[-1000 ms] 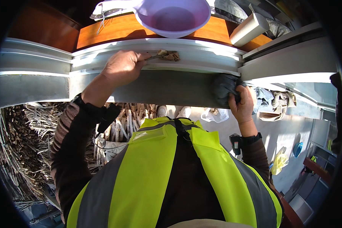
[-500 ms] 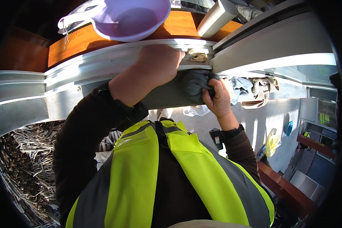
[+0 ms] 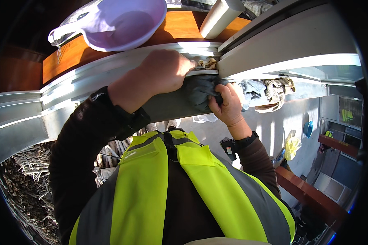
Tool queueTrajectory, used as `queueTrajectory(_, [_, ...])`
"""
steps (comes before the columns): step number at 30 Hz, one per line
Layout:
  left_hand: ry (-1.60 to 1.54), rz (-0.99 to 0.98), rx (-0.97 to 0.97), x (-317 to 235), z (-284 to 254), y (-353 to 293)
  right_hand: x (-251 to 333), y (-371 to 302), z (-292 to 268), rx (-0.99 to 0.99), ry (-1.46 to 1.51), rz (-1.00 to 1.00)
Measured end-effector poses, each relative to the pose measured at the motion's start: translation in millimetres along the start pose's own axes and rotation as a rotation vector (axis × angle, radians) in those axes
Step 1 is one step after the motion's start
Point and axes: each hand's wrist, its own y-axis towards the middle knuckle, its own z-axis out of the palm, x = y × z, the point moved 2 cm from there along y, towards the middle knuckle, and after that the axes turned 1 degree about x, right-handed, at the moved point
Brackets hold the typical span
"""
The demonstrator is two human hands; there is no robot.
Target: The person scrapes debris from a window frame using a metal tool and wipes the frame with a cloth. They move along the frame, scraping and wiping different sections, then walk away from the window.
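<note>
My left hand (image 3: 161, 73) is closed, its fingertips at a small heap of beige-brown crumpled bits (image 3: 208, 63) in the track of a pale window frame (image 3: 131, 57). What those fingers hold, if anything, is hidden. Just below the track, my right hand (image 3: 229, 104) grips a crumpled dark grey cloth (image 3: 201, 92), which hangs bunched against the outer side of the sill. Beside that hand, a grey-blue cloth (image 3: 250, 90) and a brown patterned cloth (image 3: 277, 90) lie on the ledge.
A lilac basin with a handle (image 3: 124, 24) stands on the orange-brown wooden surface (image 3: 182, 25) behind the frame, near a white roll (image 3: 221, 18). A sash panel (image 3: 282, 49) rises at right. Bundled sticks (image 3: 32, 175) lie low left; a yellow bag (image 3: 292, 148) is off to the right.
The view has shifted slightly, so the basin and window frame appear farther left. My left fingertips now reach the beige-brown bits, whose shape looks different. My right hand keeps its grip on the dark grey cloth.
</note>
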Motion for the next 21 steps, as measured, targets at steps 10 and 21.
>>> queueTrajectory(10, [0.109, -0.009, 0.041, -5.1, -2.1, -4.3, -2.6, -0.6, -0.8, 0.002, 0.035, -0.017])
queueTrajectory(21, [0.209, -0.061, 0.019, 38.5, -35.8, -95.3, -2.1, -1.2, -0.4, -0.024, 0.027, -0.011])
